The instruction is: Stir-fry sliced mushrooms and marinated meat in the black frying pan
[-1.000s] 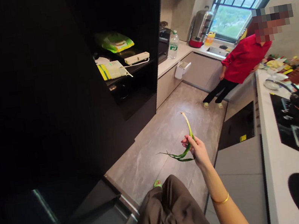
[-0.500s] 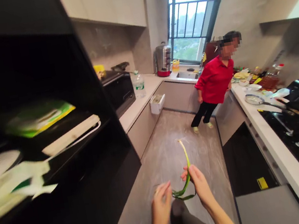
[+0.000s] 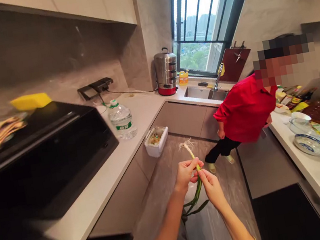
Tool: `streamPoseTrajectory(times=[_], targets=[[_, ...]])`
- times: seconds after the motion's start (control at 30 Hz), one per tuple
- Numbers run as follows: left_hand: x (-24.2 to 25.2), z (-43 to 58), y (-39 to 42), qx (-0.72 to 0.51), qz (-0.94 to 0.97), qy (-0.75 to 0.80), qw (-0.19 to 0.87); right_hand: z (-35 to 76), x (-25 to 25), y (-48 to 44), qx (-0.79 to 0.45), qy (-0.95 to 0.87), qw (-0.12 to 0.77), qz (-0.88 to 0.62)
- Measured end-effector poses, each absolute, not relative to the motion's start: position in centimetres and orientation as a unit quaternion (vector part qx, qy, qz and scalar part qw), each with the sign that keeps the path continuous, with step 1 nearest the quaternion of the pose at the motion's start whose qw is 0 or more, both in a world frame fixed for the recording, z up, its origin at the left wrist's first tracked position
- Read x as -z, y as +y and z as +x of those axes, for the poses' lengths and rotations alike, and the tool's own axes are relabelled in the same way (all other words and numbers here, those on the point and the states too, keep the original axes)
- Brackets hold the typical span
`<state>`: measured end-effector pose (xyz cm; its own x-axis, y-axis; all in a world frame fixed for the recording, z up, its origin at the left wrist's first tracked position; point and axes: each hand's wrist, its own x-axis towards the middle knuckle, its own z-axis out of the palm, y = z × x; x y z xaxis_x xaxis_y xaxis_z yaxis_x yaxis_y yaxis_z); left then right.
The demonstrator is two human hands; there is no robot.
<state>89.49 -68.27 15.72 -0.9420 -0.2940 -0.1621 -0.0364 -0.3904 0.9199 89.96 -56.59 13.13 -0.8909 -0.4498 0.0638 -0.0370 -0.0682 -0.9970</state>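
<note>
A green onion (image 3: 198, 189) is held in front of me over the floor. Its white root end with stringy roots points away from me, and its green leaves hang down toward my body. My left hand (image 3: 185, 174) pinches the pale stalk with thumb and fingers. Just below it, my right hand (image 3: 210, 185) grips the same stalk where it turns green, the two hands nearly touching. Parts of the fingers behind the stalk are hidden.
A white bin (image 3: 156, 142) with scraps hangs on the left cabinet. On that counter stand a water bottle (image 3: 122, 120) and a steamer (image 3: 166, 71). A person in red (image 3: 242, 110) stands ahead right, beside a counter with glass bowls (image 3: 311, 144). The sink (image 3: 198, 92) is under the window.
I have moved forward into the kitchen; the bin and the person appear closer. My left hand has moved from beside the leaves up to the stalk and closed on it.
</note>
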Motion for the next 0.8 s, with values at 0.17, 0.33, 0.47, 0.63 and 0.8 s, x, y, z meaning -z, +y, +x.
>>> streamPoseTrajectory(times=[0.17,0.33,0.47,0.63,0.8], targets=[[-17.0,69.2,-73.4,0.801,0.135,-0.577,0.085,73.7,-13.8,-60.2,0.715,0.68,0.133,-0.092],[-15.9,53.7,-71.9,0.774,0.018,-0.622,-0.114,56.0,-13.9,-61.0,0.742,0.668,0.043,-0.031],[-14.2,40.0,-72.0,0.785,0.042,-0.608,-0.11,41.0,-12.1,-60.1,0.719,0.683,0.093,-0.088],[-14.8,21.0,-76.1,0.735,0.107,-0.665,-0.083,19.3,-10.5,-57.8,0.603,0.797,-0.011,-0.04],[-17.0,5.4,-79.4,0.642,0.095,-0.751,-0.124,-3.7,-10.6,-55.6,0.361,0.927,-0.094,0.027]])
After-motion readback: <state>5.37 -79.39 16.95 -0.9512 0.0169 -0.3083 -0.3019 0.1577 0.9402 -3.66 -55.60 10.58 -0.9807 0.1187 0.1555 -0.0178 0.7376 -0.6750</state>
